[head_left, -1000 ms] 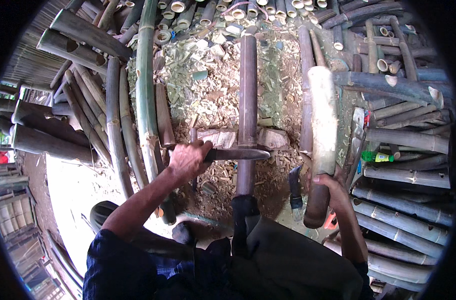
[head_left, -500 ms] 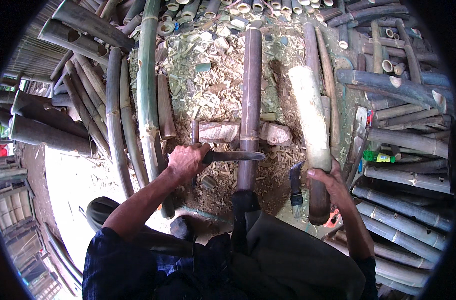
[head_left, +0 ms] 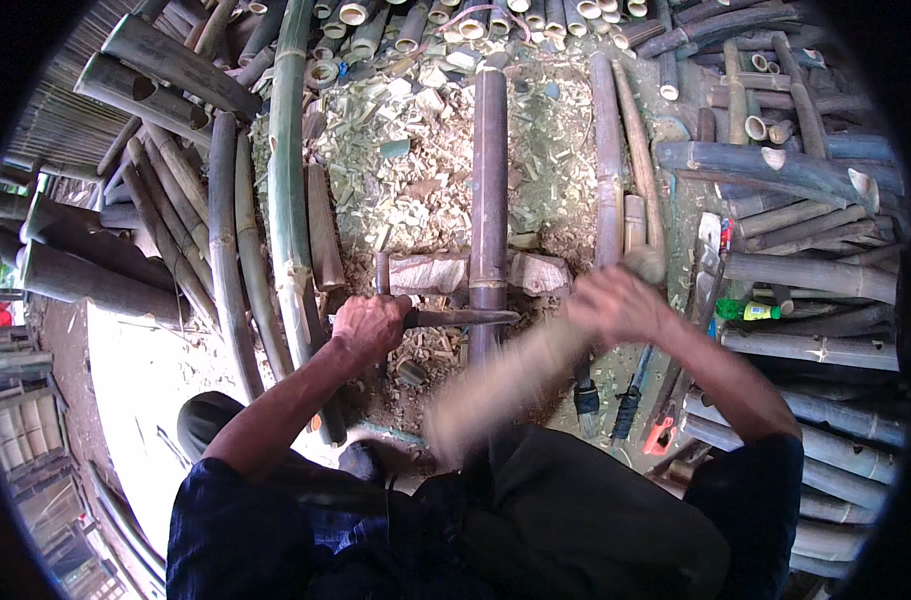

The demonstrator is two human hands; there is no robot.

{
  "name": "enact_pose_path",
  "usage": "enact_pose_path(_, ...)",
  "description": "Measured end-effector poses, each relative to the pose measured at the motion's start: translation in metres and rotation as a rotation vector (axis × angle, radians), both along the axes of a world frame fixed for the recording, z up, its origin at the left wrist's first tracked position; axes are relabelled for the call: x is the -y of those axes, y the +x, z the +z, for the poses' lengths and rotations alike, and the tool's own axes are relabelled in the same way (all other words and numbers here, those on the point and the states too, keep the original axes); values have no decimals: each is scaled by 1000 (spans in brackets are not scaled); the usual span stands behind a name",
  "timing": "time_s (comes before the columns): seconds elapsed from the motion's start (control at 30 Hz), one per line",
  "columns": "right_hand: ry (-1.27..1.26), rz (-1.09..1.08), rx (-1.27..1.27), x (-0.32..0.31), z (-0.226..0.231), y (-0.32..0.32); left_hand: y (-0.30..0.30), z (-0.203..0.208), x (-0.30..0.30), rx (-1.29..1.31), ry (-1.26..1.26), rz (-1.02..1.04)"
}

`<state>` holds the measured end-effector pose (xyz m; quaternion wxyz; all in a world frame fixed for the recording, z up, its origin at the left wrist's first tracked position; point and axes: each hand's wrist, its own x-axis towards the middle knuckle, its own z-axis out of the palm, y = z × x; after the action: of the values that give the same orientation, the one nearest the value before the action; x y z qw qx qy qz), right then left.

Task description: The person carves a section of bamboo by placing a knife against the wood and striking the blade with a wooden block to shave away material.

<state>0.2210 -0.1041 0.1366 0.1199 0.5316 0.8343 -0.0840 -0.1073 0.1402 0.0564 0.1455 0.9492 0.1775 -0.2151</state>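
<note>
My left hand (head_left: 368, 325) is closed round the dark handle of a knife (head_left: 465, 317). Its blade lies crosswise over a dark bamboo pole (head_left: 489, 180), just on my side of a pinkish wooden block (head_left: 430, 272) that the pole rests on. The near end of the pole runs toward my lap and is partly hidden. In my right hand (head_left: 618, 308) is a thick pale wooden club (head_left: 505, 385), blurred by motion. Its heavy end slants down to the left, over the near part of the pole; whether it touches anything I cannot tell.
Wood chips (head_left: 425, 200) cover the ground ahead. A long green bamboo pole (head_left: 287, 190) lies left. At right are a black-wrapped tool handle (head_left: 586, 400), an orange-handled tool (head_left: 661, 436), a green bottle (head_left: 747, 310) and stacked bamboo (head_left: 815, 350).
My right hand has risen and moved left, swinging the club from upright at the right to a slant across the pole. My left hand and the knife stay nearly in place.
</note>
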Motion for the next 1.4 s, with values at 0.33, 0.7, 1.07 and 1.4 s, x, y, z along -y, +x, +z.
enact_pose_path(0.33, 150, -84, -17, 4, 2, -3, 0, -4, 0, 78, 3, 38)
enact_pose_path(0.7, -99, -327, 65, -4, 3, -30, -4, -12, -2, 11, 19, 65)
enact_pose_path(1.07, -250, -398, 8, -1, 24, -66, -12, -20, 1, 34, 67, 50)
enact_pose_path(1.4, -181, -277, -43, 3, 24, -72, -13, -34, -4, 86, 117, 45)
